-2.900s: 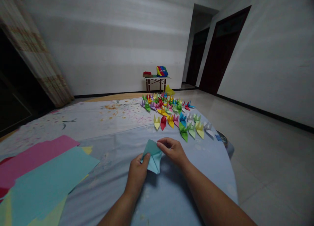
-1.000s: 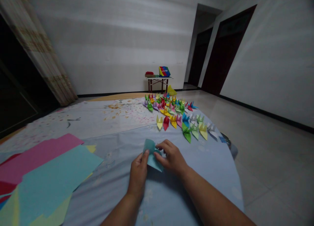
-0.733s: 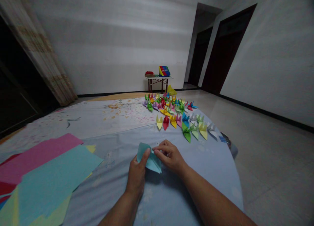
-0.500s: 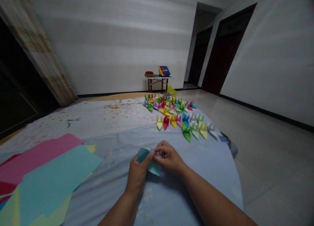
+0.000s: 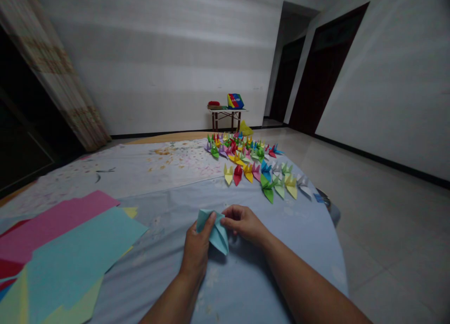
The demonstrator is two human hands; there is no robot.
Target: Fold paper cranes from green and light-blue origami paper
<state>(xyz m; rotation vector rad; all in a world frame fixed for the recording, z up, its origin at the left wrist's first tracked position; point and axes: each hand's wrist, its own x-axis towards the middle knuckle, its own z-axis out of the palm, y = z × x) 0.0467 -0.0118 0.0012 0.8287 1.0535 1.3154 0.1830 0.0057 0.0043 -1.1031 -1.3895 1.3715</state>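
Note:
A partly folded piece of light blue origami paper (image 5: 219,239) is held up just above the cloth, its lower end tapering to a point. My left hand (image 5: 197,249) grips it from the left, thumb pressed on the front and fingers behind. At its right edge my right hand (image 5: 244,224) pinches the paper between thumb and index finger. Beyond my hands stand several folded paper cranes (image 5: 249,173) in many colours, in rows toward the table's far right.
Loose coloured sheets (image 5: 84,249) lie overlapping at the left: light blue, pink, red and yellow. The round table has a pale blue tablecloth (image 5: 154,282) over a floral one (image 5: 116,164). Behind it stands a small table (image 5: 228,111) bearing a colourful box (image 5: 235,101).
The light blue paper has been turned, so its folded face and pointed lower end show more. My right hand has shifted slightly right along its edge.

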